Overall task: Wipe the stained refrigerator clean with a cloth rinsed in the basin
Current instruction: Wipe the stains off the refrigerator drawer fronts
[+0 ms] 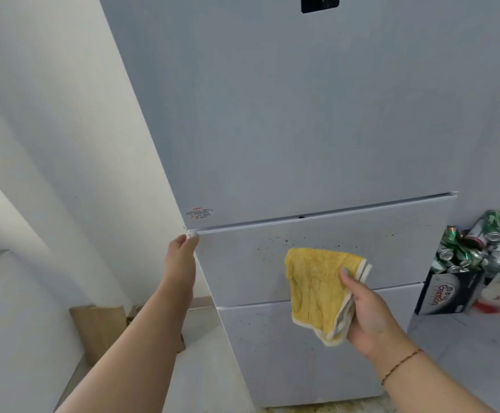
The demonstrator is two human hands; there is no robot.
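Refrigerator (302,129): tall, pale grey-white, upright, doors shut. Large upper door, two drawer fronts below. Small red-print sticker at the upper door's lower left corner. Dark specks scattered across middle drawer front (243,263), thickest near its top edge; a few more on lower drawer front (272,353). Cloth (317,290): yellow terry with white edging, folded, crumpled, hanging in front of the middle drawer.
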